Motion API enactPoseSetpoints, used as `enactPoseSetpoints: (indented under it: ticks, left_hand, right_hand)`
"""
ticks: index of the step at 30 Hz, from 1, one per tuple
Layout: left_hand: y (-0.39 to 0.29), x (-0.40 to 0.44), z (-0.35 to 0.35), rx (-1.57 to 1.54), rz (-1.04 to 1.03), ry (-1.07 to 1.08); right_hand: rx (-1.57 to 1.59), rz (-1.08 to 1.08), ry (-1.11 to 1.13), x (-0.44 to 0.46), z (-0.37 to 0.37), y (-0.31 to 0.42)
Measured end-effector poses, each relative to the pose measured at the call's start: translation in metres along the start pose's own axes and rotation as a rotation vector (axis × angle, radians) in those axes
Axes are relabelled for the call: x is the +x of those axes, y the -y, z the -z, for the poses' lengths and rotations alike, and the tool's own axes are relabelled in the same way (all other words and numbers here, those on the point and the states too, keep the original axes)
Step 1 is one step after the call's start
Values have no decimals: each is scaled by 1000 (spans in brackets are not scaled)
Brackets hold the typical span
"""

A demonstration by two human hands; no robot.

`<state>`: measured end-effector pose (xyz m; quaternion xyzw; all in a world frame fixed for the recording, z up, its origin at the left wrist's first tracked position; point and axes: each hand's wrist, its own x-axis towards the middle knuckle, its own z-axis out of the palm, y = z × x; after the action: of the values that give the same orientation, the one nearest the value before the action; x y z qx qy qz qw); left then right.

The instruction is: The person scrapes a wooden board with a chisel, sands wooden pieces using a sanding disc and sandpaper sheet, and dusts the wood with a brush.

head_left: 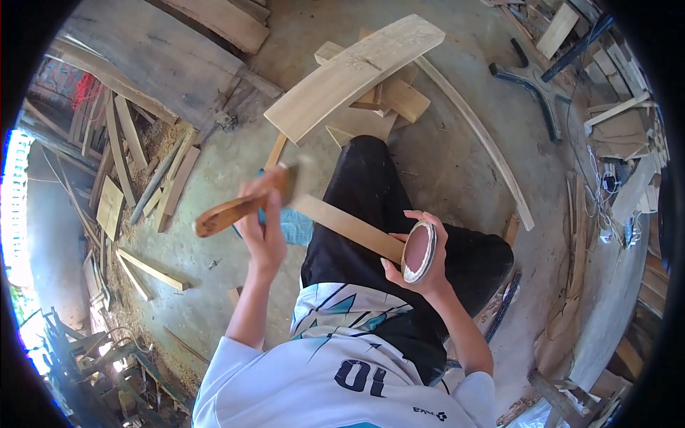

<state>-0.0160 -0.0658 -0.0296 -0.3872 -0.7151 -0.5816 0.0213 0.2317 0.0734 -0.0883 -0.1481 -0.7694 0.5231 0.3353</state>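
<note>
My left hand [264, 225] is closed around a wooden-handled brush [232, 214]; its head is blurred, near the far end of a narrow wooden strip [349, 227]. The strip lies across my lap, over the dark trousers [364, 178]. In my right hand [434, 264], a round open container [419, 251] with a pinkish inside and a whitish, crusted rim is tilted towards me. The strip's near end meets the fingers of that hand. A blue cloth or object [296, 227] shows beneath my left hand.
Ahead, a wide pale board [357, 75] rests on stacked wood blocks [405, 100]. A long curved strip [478, 135] lies to its right. Scrap wood [175, 178] and shavings line the left side. At the right are a dark branched stand [531, 78] and cables [606, 189].
</note>
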Motion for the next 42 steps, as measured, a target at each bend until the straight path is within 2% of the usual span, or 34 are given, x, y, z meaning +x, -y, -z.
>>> enactPoseSetpoints:
  ticks: [1,2,4,5,8,10,13,14,16,17,18,19,20,21,22,23,24,25,26,28,29,31,34,35,37,38,42]
  left_hand:
    - [-12,-7,1,-159,54,78]
    - [-36,-7,3,-278,343,222]
    - [-20,-7,3,-214,482,412]
    - [-6,-3,3,-39,516,389]
    - [72,8,25,206,466,11]
    - [67,29,38,419,240,-111]
    - [41,30,30,754,181,139]
    - [27,20,14,554,61,144]
    - [-3,-5,-11,368,-103,355]
    - [-26,-16,-24,504,-207,448]
    - [-38,-26,-34,440,-316,487]
    - [-49,-32,-40,313,-275,548]
    - [-60,-34,-46,133,-27,594]
    - [-67,-34,-50,-50,222,633]
    - [-65,-28,-51,-95,235,575]
    - [-58,-24,-51,-83,334,509]
    - [-46,-20,-49,-69,431,443]
    - [-27,-14,-45,0,383,367]
    - [-11,-6,-35,148,460,362]
    - [33,0,-25,-53,425,182]
    - [46,6,-19,-61,390,179]
    - [59,14,-22,-162,316,173]
    - [53,5,-29,-211,375,101]
    - [55,1,-31,-214,375,105]
    - [60,-9,-35,-185,338,-25]
    - [60,-11,-38,-199,305,-67]
    - [60,-9,-42,-133,291,-154]
  right_hand:
    - [-23,3,-12,1,0,2]
    - [-44,6,-20,2,-1,2]
    - [-29,4,-36,0,-2,-2]
    - [-27,21,-42,-1,-1,-6]
    - [-67,65,-15,-2,2,-4]
    - [-67,57,42,-4,4,-2]
    - [-30,63,30,-6,1,-6]
    - [-30,61,33,-6,0,-6]
    - [-2,51,-1,-4,-1,-5]
    - [25,45,-17,-2,-2,-5]
    - [21,40,-17,0,-2,-5]
    - [18,48,-25,2,-1,-4]
    - [13,58,-34,5,2,-2]
    - [-250,139,12,9,13,4]
    - [-80,82,-15,5,9,0]
    - [92,27,-44,-1,3,-7]
    - [119,10,-37,-4,3,-10]
    - [115,9,-43,-4,4,-12]
    - [102,19,-37,-4,5,-14]
    - [100,34,-35,-4,5,-16]
    - [100,31,-40,-3,7,-15]
    - [5,-4,29,2,12,-11]
    - [-168,-196,129,14,19,15]
    - [-351,-201,174,23,20,27]
    - [-612,-79,232,38,14,45]
    - [-710,-98,304,38,8,44]
    - [-760,-124,367,43,-7,37]
